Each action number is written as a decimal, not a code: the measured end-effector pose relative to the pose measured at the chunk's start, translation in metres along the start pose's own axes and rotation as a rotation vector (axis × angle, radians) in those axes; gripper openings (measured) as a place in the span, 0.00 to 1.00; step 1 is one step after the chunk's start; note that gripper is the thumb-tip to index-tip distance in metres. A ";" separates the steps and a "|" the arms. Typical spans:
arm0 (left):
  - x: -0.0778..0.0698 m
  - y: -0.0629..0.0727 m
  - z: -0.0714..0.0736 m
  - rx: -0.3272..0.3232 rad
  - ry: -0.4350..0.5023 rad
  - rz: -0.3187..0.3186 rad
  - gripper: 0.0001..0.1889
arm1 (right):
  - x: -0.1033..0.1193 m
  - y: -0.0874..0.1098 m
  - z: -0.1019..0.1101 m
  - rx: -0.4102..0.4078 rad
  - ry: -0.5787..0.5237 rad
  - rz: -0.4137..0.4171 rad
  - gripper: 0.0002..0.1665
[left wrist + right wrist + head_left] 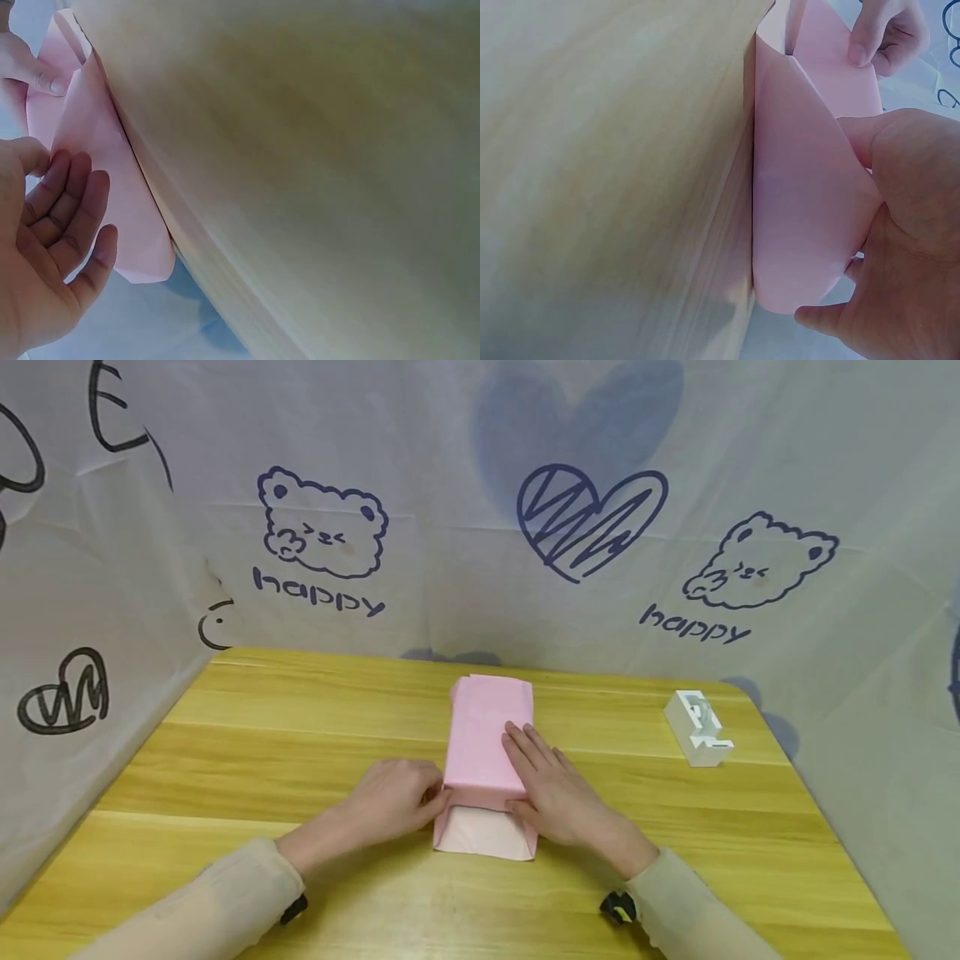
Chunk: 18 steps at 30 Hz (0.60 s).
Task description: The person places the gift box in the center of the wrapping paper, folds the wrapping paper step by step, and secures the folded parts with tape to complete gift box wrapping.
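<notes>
A box-shaped bundle in pink paper (483, 735) lies lengthwise on the wooden table. From its near end a paper flap (483, 833) extends toward me, its pale inner side facing up and its side edges folded. My left hand (397, 793) is at the near left corner, thumb and curled forefinger pinching the paper edge there; its other fingers curl loosely in the left wrist view. My right hand (558, 793) rests on the bundle's right side with straight fingers over the top, its thumb against the near end. Whatever the paper encloses is hidden.
A white tape dispenser (697, 731) stands at the right rear of the wooden table (285, 718). Behind and beside the table hangs pale cloth (450, 560) with drawn bears, hearts and lettering.
</notes>
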<state>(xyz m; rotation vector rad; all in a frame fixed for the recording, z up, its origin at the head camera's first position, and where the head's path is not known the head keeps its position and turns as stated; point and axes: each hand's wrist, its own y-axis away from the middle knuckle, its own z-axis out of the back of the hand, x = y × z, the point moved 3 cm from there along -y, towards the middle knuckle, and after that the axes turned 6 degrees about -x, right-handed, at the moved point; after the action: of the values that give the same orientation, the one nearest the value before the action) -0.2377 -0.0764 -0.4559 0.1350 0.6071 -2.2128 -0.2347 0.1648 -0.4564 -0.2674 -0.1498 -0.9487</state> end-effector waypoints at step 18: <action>0.004 0.007 -0.002 0.073 0.130 -0.028 0.17 | -0.002 -0.001 -0.002 0.011 -0.009 -0.011 0.54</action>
<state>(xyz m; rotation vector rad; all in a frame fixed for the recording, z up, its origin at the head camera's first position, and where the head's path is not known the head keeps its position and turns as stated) -0.2355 -0.0823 -0.4611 0.3115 0.6024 -2.2665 -0.2364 0.1651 -0.4582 -0.2606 -0.1648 -0.9579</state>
